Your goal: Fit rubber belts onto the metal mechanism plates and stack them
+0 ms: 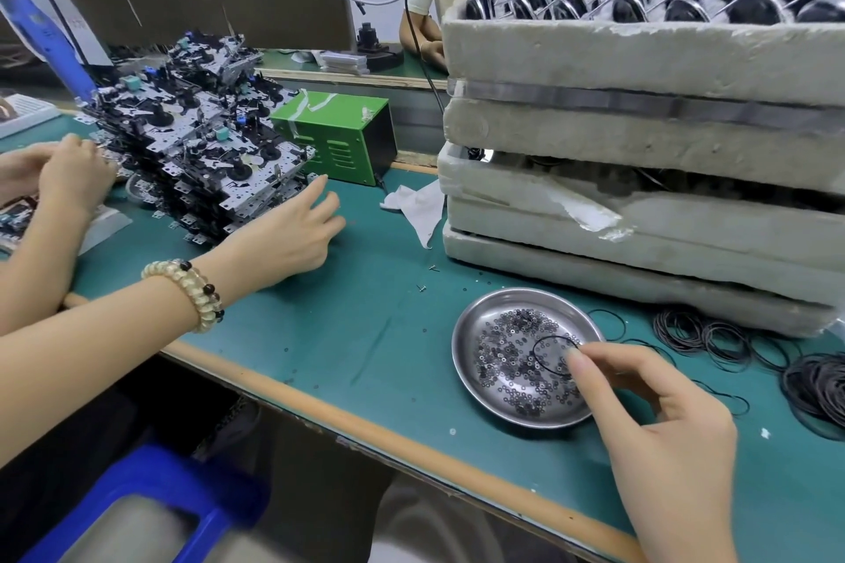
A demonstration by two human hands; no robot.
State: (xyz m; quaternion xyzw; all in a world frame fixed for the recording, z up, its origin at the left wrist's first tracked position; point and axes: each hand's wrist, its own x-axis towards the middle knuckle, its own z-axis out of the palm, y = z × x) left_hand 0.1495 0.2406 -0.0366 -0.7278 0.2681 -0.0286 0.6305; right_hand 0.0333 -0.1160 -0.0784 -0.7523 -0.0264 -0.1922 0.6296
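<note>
Rubber, thin and black: one belt (535, 352) forms a small loop pinched between thumb and forefinger of the right hand (663, 416), over the steel dish (466, 361) of washers on the table (366, 334). It is judged light, limp and stretchy, so a hold on the strand at one side is adequate. The left hand (292, 233) is spread, holding nothing, just beside the stack of metal mechanism plates (205, 142). These look stiff, sharp-edged and tangle-prone; grip by bare plate edges. Spare belts (818, 384) lie heaped at right.
</note>
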